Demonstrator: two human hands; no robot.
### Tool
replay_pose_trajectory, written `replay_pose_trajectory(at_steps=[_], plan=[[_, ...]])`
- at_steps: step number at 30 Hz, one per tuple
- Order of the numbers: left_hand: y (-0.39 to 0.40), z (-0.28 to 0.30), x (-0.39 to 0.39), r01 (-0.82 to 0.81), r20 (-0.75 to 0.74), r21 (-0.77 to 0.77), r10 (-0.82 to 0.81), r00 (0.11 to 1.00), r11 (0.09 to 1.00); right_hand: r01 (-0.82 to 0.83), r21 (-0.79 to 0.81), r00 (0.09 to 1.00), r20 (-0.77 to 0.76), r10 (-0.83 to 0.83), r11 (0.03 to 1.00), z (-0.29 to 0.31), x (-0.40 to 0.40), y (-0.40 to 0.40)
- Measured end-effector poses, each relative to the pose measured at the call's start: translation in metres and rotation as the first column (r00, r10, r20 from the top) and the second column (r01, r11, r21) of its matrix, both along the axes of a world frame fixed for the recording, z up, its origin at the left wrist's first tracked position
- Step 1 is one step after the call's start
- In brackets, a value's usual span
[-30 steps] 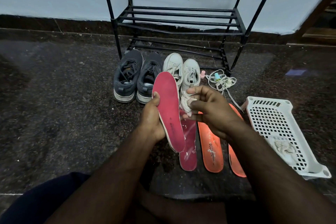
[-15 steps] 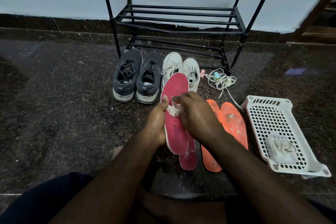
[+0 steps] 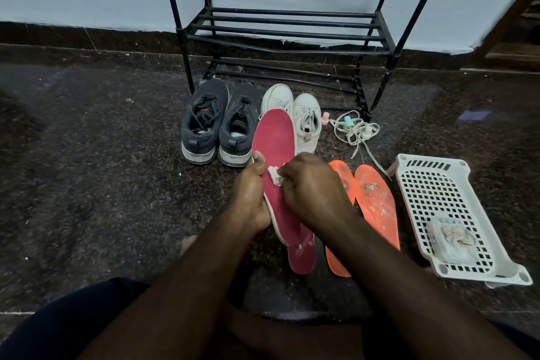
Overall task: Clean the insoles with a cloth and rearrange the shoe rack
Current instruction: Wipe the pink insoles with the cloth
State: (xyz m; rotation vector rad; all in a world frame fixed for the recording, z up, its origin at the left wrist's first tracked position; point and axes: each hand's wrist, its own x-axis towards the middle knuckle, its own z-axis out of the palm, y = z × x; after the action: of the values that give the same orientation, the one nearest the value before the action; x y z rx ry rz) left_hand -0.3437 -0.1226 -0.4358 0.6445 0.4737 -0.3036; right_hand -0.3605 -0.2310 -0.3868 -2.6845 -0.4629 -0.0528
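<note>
Looking down from your head camera, you had your left hand (image 3: 252, 196) curled round the edge of a long red foam insole (image 3: 274, 155), thumb lying on its face, holding it tilted up off the dark speckled stone floor (image 3: 87, 184). Your right hand (image 3: 312, 187) was clenched on a small crumpled white cloth (image 3: 274, 175), pressing it against the red insole's face at about mid length, just beside your left thumb. A second red insole (image 3: 302, 257) lay flat on the floor under the held one, with white specks on it. Just to its right a pair of orange insoles (image 3: 377, 204) lay side by side, both spotted with pale dirt, the nearer one partly hidden by your right forearm. Beyond the insoles stood a pair of dark grey lace-up trainers (image 3: 219, 126) and, to their right, a pair of white trainers (image 3: 304, 117), all toes toward the black metal tube shoe rack (image 3: 286, 29) against the pale wall. A tangle of white laces (image 3: 355, 133) with small coloured pieces lay near the rack's right foot. At the far right sat a white perforated plastic basket (image 3: 432, 184) with a crumpled whitish wad in its near end.
</note>
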Motion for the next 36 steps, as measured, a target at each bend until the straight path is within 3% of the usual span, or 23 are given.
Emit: replay_pose_trajectory(at_steps=[4,7,10,13,16,20,23,27,36], plan=[[-0.002,-0.004,0.0,-0.03,-0.037,0.012,0.03,0.999,0.999,-0.052,-0.039,0.992,-0.115,0.047,0.998,-0.008,-0.008,0.007],[0.001,-0.006,0.004,-0.015,-0.034,0.007,0.015,0.999,1.0,-0.047,0.139,0.965,-0.25,0.081,0.989,-0.004,-0.007,0.0],[0.005,0.0,0.001,0.02,-0.047,-0.015,-0.021,0.999,1.0,0.078,0.379,0.93,-0.361,0.07,0.922,0.006,0.003,-0.016],[0.007,0.001,0.0,0.04,0.0,-0.072,-0.04,0.999,0.997,0.09,0.417,0.97,-0.241,0.015,0.905,0.011,0.016,-0.031],[0.007,0.009,-0.002,0.072,0.005,-0.088,-0.072,0.997,0.994,0.032,0.446,0.962,-0.255,0.093,0.894,0.017,0.014,-0.032],[0.005,0.012,-0.004,0.097,0.001,-0.043,-0.097,0.995,0.994,-0.071,0.182,0.995,-0.06,0.083,0.981,0.003,0.005,-0.013],[0.007,0.007,-0.001,0.085,-0.034,-0.056,-0.086,0.996,0.995,-0.128,0.09,0.987,-0.082,0.136,0.988,-0.002,-0.003,0.002],[0.009,0.012,0.003,0.038,-0.039,-0.072,-0.041,0.998,0.997,-0.059,0.228,0.984,-0.152,0.095,0.972,0.004,-0.004,-0.005],[0.011,0.018,0.001,0.072,0.057,-0.046,-0.069,0.996,0.996,0.004,0.318,1.0,0.007,-0.006,0.948,-0.003,-0.001,-0.006]])
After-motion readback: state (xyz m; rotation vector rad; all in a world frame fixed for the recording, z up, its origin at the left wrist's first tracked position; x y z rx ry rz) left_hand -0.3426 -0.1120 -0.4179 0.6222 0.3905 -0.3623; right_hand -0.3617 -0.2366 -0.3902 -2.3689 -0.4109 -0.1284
